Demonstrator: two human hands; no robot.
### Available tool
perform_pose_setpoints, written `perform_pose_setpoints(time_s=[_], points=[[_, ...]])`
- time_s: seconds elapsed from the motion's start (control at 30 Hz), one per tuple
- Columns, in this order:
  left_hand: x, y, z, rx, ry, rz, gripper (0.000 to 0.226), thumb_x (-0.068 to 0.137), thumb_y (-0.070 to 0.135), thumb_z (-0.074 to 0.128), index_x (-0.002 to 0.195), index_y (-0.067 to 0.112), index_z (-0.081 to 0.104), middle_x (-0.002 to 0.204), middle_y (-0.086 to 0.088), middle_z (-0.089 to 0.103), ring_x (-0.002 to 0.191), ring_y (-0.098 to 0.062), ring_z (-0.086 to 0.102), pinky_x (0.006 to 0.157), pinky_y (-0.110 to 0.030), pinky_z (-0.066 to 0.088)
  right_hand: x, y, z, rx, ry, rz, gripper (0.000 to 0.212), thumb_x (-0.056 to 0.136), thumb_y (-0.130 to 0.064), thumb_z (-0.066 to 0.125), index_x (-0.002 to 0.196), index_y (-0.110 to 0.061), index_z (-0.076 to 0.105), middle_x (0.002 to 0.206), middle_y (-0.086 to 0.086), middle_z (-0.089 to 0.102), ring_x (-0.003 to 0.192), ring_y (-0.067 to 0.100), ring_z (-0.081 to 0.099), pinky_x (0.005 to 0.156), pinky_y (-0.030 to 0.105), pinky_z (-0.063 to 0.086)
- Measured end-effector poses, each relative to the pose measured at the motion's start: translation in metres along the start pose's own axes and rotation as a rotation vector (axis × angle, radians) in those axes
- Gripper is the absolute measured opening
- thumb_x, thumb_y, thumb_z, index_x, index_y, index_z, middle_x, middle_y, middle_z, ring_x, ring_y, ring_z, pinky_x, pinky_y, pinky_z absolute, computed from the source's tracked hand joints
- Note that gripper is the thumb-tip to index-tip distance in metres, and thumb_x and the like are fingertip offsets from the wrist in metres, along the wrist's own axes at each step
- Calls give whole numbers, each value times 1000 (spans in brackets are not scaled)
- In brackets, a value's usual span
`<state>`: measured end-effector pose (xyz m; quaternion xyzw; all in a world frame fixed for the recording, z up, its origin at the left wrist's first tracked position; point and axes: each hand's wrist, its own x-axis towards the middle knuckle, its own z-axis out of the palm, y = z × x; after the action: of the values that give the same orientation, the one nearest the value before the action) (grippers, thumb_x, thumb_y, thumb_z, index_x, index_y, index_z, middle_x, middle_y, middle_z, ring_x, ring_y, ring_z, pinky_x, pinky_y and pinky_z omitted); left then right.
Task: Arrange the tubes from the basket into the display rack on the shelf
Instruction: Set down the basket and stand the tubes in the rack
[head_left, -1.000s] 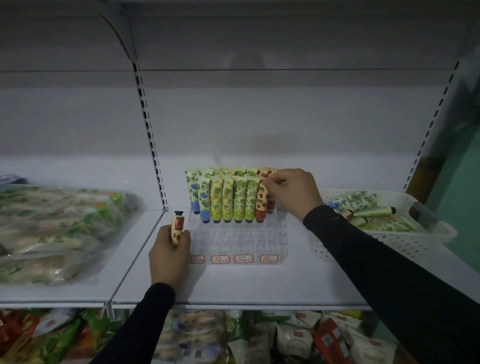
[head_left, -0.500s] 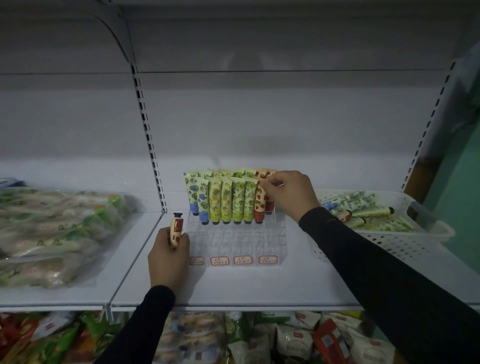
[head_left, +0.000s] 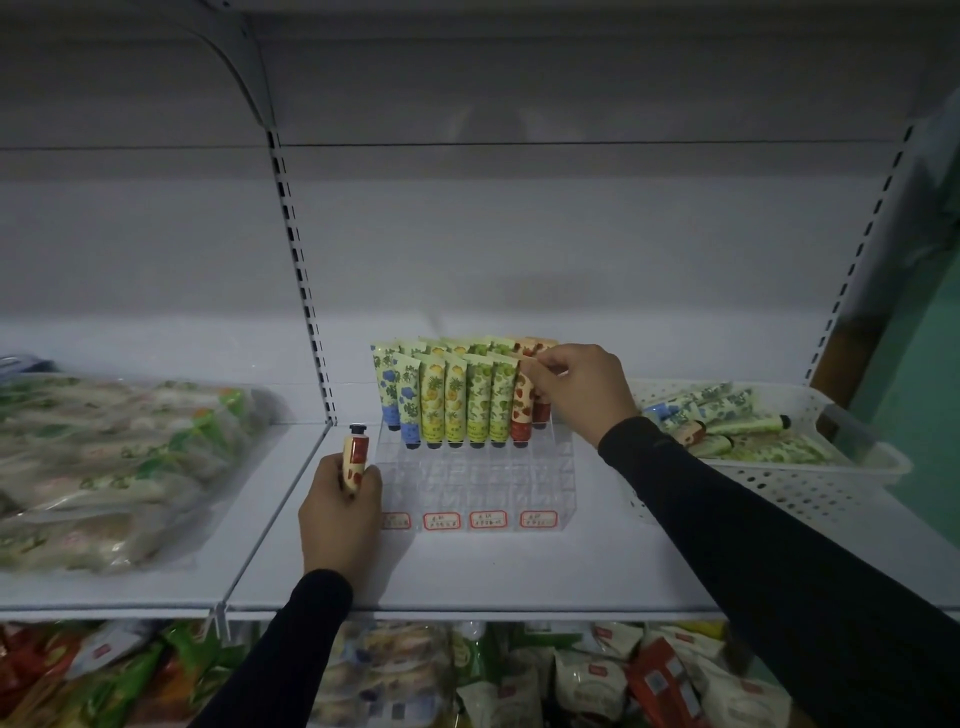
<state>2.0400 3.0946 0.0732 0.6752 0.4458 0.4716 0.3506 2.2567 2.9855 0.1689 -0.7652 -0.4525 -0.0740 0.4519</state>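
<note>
Left hand grips a red strawberry-print tube, cap up, held upright at the front-left corner of the clear display rack; hand rests on the shelf. Right hand pinches the top edge of a red tube in rack, which stands cap down at the right end of the front filled row; fingers curled round the crimped end. Between the hands: rack w/ two filled rows at its back. L to R from left hand's side: blue-flower tubes, yellow tubes, green tubes, then red ones by the right hand. Rack's front rows, nearer left hand, hold no tubes; four red-bordered price labels along front edge, text unreadable. Just right of right forearm: white perforated basket w/ more tubes lying flat inside. Well left of left hand: bagged goods on adjoining shelf section. Below both arms: lower shelf w/ snack packets.
</note>
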Motion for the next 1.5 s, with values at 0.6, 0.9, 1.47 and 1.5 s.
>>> perform_pose_setpoints(time_s=[0.6, 0.9, 1.47, 1.5], points=[[2, 40, -19, -336, -65, 56, 21, 93, 21, 61, 81, 3, 58, 71, -13, 51, 64, -19, 46, 63, -41, 51, -28, -5, -24, 37, 9, -35, 43, 97, -43, 51, 79, -9, 72, 77, 3, 72, 76, 18, 67, 77, 35, 53], [-26, 89, 0, -754, -535, -268, 11, 90, 8, 66, 100, 9, 65, 90, -9, 70, 77, -19, 69, 69, -31, 55, -65, -28, -34, 231, -335, -32, 25, 94, -37, 59, 107, -18, 71, 96, -10, 70, 83, 6, 68, 84, 36, 57], [-50, 95, 26, -815, -583, -318, 5, 91, 7, 64, 94, 3, 63, 79, -11, 68, 73, -22, 64, 68, -27, 58, -56, -13, -59, 798, -265, 301, 22, 90, -17, 67, 105, -2, 71, 99, 17, 73, 84, 21, 70, 74, 25, 58], [-51, 95, 28, -765, -580, -282, 7, 92, 9, 64, 95, 3, 63, 81, -10, 69, 74, -22, 64, 70, -29, 59, -55, -12, -57, 824, -253, 305, 21, 90, -16, 67, 105, -2, 71, 100, 17, 73, 87, 23, 70, 77, 26, 59]])
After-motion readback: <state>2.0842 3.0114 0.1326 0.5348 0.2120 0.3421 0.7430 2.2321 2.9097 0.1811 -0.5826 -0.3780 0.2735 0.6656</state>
